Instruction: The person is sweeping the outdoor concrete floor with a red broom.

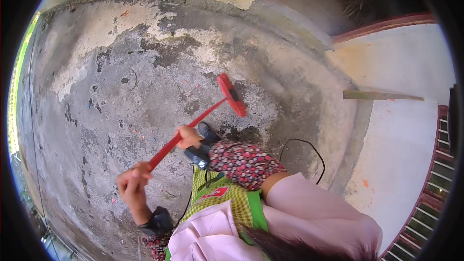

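A red long-handled broom [203,116] slants across the view, its wide red head [226,88] low over the stained concrete floor [145,79]. Whether the bristles touch the floor I cannot tell. My left hand [132,185] is closed round the upper end of the handle. Farther down the same handle, my right hand [188,137] grips it. Both wrists wear dark bands, and printed sleeves [246,161] cover the forearms. One dark shoe [206,130] shows just beyond my right hand.
Small bits of orange and blue litter dot the floor. A black cable [322,163] loops at my right. A wooden plank [380,96] leans by the pale wall [395,130], near a barred window [427,203]. A doorway [308,3] opens at upper right.
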The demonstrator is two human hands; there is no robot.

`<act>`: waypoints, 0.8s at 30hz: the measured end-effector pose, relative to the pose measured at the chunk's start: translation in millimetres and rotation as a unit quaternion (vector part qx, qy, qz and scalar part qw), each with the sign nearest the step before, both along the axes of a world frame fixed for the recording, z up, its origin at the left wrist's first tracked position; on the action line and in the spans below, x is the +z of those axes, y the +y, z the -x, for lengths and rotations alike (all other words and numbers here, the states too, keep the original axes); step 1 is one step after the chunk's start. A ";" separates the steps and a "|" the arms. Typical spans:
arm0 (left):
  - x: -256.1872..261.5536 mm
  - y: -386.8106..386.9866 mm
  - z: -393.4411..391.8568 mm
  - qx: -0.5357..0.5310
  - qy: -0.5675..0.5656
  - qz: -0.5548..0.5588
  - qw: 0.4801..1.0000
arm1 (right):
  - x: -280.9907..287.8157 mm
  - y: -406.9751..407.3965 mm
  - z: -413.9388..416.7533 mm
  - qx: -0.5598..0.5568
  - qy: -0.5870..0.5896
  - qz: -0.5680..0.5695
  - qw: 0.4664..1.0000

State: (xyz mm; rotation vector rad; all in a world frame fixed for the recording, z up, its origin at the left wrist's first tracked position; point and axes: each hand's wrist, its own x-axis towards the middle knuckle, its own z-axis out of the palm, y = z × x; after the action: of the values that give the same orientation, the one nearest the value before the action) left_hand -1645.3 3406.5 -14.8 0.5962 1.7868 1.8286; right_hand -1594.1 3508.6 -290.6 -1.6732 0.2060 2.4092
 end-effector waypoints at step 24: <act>-2.6 67.0 46.0 -0.152 -0.038 -0.047 0.986 | 53.2 122.5 8.9 0.023 0.009 -0.054 0.998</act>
State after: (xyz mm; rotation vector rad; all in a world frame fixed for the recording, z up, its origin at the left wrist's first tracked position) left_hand -1691.3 3473.6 -17.3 0.7786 1.4745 1.7056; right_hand -1602.9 3631.1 -237.4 -1.6279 0.0397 2.4232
